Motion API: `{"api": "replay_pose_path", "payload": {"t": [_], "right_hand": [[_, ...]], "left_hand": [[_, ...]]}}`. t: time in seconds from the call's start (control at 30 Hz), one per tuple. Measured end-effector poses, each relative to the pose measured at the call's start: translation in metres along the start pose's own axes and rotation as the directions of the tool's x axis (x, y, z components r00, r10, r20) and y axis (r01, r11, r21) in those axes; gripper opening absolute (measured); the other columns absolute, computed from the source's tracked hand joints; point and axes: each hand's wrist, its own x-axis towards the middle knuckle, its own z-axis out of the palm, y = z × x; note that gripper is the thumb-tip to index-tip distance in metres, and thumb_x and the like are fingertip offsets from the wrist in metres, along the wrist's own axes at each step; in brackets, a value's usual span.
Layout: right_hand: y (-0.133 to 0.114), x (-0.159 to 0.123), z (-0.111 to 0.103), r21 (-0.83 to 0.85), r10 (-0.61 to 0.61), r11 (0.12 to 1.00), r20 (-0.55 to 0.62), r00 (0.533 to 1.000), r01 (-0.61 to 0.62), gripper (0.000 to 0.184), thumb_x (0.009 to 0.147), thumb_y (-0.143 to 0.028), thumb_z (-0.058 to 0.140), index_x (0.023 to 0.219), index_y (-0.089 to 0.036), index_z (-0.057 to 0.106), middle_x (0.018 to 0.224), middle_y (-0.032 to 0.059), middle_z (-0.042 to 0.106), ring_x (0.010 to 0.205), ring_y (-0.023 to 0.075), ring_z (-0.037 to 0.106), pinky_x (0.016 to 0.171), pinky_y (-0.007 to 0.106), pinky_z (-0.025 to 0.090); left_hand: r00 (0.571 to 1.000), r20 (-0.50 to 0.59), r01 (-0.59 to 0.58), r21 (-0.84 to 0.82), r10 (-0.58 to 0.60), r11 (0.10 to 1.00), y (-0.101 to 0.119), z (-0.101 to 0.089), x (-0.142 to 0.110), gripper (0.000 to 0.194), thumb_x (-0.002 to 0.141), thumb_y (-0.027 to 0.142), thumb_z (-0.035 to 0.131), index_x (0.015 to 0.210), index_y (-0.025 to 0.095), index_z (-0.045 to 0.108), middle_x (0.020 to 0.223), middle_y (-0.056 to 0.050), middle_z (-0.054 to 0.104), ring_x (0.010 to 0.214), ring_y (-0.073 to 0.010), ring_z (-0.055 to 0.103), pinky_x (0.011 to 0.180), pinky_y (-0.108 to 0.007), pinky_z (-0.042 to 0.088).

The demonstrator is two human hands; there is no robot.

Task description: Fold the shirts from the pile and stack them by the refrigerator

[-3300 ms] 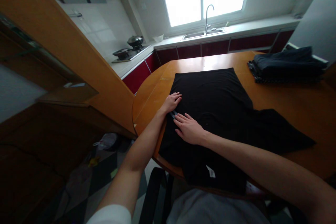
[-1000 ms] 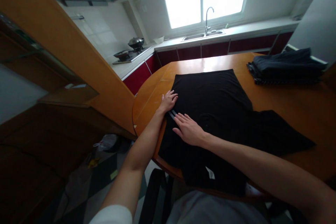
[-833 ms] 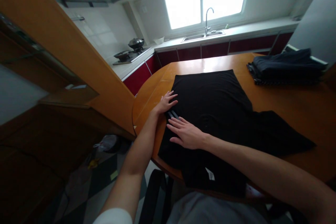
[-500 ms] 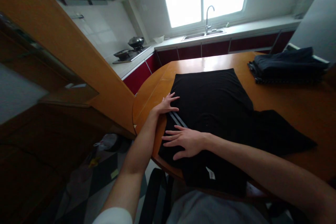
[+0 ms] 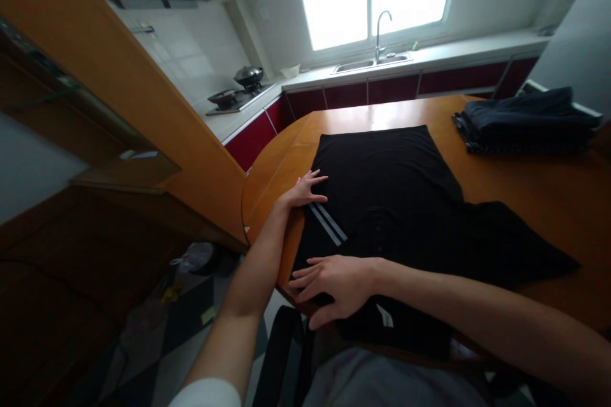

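Observation:
A black shirt [image 5: 396, 191] lies spread over the wooden table, one sleeve pointing right. Two grey stripes [image 5: 329, 222] run across it near its left side, and a white label [image 5: 384, 316] shows close to the table's near edge. My left hand [image 5: 305, 189] rests on the shirt's left edge above the stripes, fingers apart. Nearer to me, my right hand [image 5: 337, 286] is over the shirt's lower left corner with its fingers stretched out and thumb apart. Part of the fabric is hidden under my right hand and forearm.
Folded dark clothes [image 5: 525, 121] are stacked at the right of the table [image 5: 506, 172]. Behind stand a counter with a sink [image 5: 372, 63], and a stove [image 5: 238, 100] with pans. A wooden partition [image 5: 191, 159] rises at the left. A chair [image 5: 281, 356] is below.
My right hand has slid toward me, from beside the stripes to the shirt's near left corner, uncovering more of the stripes. My left hand has stayed in place.

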Motion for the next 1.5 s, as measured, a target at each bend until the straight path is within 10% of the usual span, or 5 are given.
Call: {"api": "replay_pose_path", "payload": {"t": [0.17, 0.3, 0.6, 1.17, 1.5], "right_hand": [[-0.004, 0.004, 0.007, 0.016, -0.037, 0.999, -0.164, 0.986, 0.041, 0.035, 0.103, -0.038, 0.048, 0.124, -0.017, 0.066, 0.135, 0.0098, 0.066, 0.136, 0.0165, 0.051, 0.116, 0.031, 0.034], [0.006, 0.004, 0.013, -0.077, 0.206, 0.967, -0.324, 0.923, -0.243, 0.045, 0.103, -0.034, 0.045, 0.142, -0.014, 0.053, 0.149, 0.0152, 0.052, 0.146, 0.0239, 0.037, 0.12, 0.045, 0.029], [0.008, -0.003, 0.016, -0.148, 0.178, 0.971, -0.089, 0.98, -0.19, 0.066, 0.098, -0.059, 0.046, 0.152, -0.021, 0.043, 0.162, 0.0162, 0.032, 0.152, 0.0326, 0.02, 0.12, 0.065, 0.011], [0.014, 0.001, 0.016, -0.14, 0.135, 0.978, -0.149, 0.98, -0.156, 0.053, 0.102, -0.05, 0.044, 0.144, -0.018, 0.052, 0.155, 0.0156, 0.044, 0.149, 0.0288, 0.03, 0.119, 0.063, 0.017], [-0.01, 0.0, -0.02, 0.021, 0.261, 0.962, -0.368, 0.892, -0.273, 0.026, 0.098, -0.026, 0.051, 0.111, -0.017, 0.072, 0.119, 0.007, 0.074, 0.113, 0.0171, 0.067, 0.099, 0.024, 0.046]], "left_hand": [[1.0, 0.002, -0.003, 0.002, 0.003, 1.0, -0.004, 0.001, 0.002, 0.086, 0.074, 0.062, 0.076, 0.148, 0.029, 0.048, 0.166, -0.014, 0.021, 0.154, -0.0393, 0.009, 0.117, -0.069, 0.004], [1.0, -0.009, -0.007, 0.006, 0.007, 1.0, -0.005, 0.003, 0.003, 0.086, 0.073, 0.061, 0.076, 0.148, 0.028, 0.049, 0.166, -0.014, 0.022, 0.154, -0.0389, 0.01, 0.118, -0.069, 0.004], [1.0, -0.009, 0.0, 0.025, 0.0, 1.0, 0.0, 0.001, 0.0, 0.084, 0.075, 0.062, 0.074, 0.148, 0.029, 0.048, 0.166, -0.015, 0.022, 0.154, -0.0378, 0.012, 0.117, -0.07, 0.005], [0.989, -0.146, 0.005, 0.121, 0.013, 0.993, 0.042, 0.034, 0.019, 0.057, 0.102, 0.05, 0.035, 0.15, 0.02, 0.046, 0.161, -0.012, 0.036, 0.152, -0.0289, 0.023, 0.122, -0.054, 0.015], [0.991, -0.134, 0.021, 0.2, 0.006, 0.98, 0.029, 0.038, 0.03, 0.06, 0.102, 0.056, 0.028, 0.149, 0.025, 0.046, 0.163, -0.009, 0.033, 0.153, -0.029, 0.021, 0.121, -0.055, 0.015]]}}
